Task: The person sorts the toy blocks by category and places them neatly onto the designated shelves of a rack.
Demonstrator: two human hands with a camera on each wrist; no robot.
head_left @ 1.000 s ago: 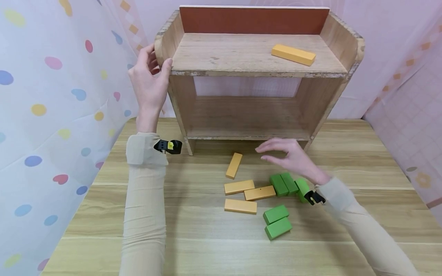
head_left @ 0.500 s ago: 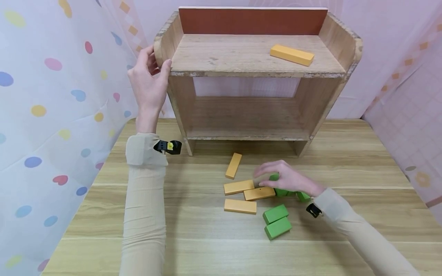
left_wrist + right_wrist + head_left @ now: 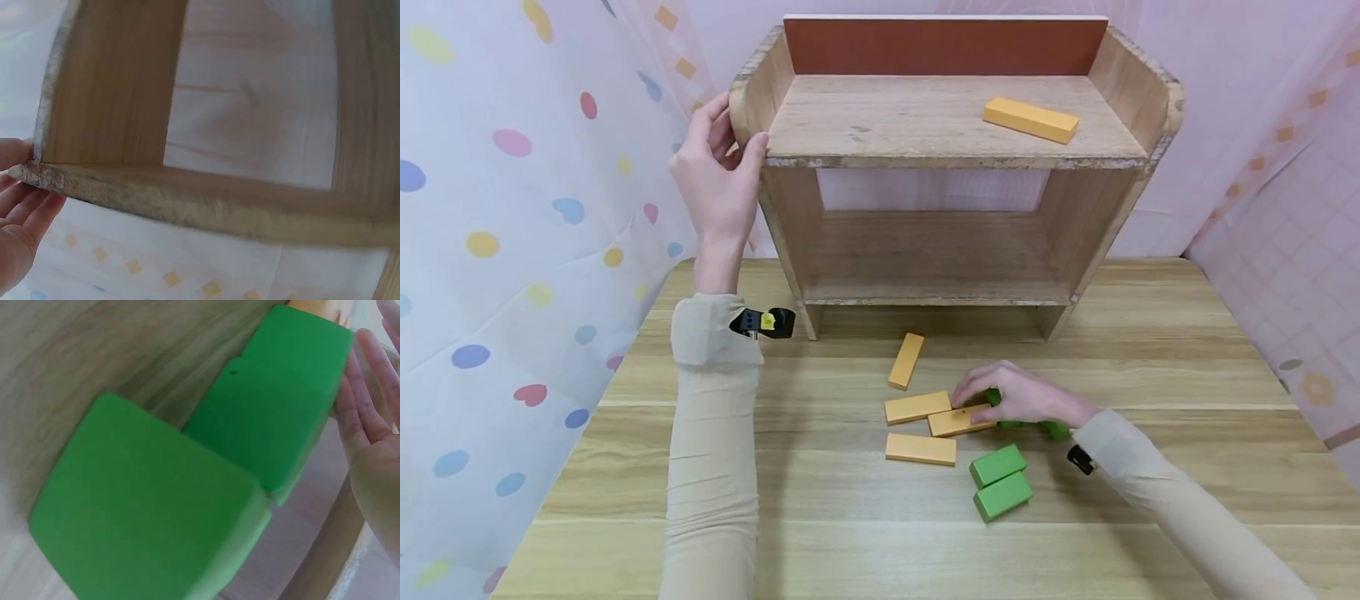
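My left hand [image 3: 718, 183] grips the left side panel of a small wooden shelf [image 3: 917, 161], thumb in front and fingers behind. The left wrist view shows the fingers [image 3: 37, 209] at the shelf's edge. Low over the table, my right hand [image 3: 1018, 396] has thumb and fingers spread around the right end of an orange block [image 3: 951, 422]. Its fingers [image 3: 359, 403] look fairly straight in the right wrist view, beside dark green blocks [image 3: 265, 406]; a lighter green block [image 3: 144, 500] is closer. The hand partly hides these green blocks in the head view.
An orange block [image 3: 1032, 120] lies on the shelf's top board. Other orange blocks [image 3: 917, 407] lie left of my right hand, one of them [image 3: 906, 361] near the shelf's foot. Two green blocks [image 3: 1002, 483] sit side by side in front. Patterned cloth [image 3: 550, 333] hangs around the table.
My right hand has come down from above the green blocks and toward the orange block beside them. My left hand keeps its grip on the shelf.
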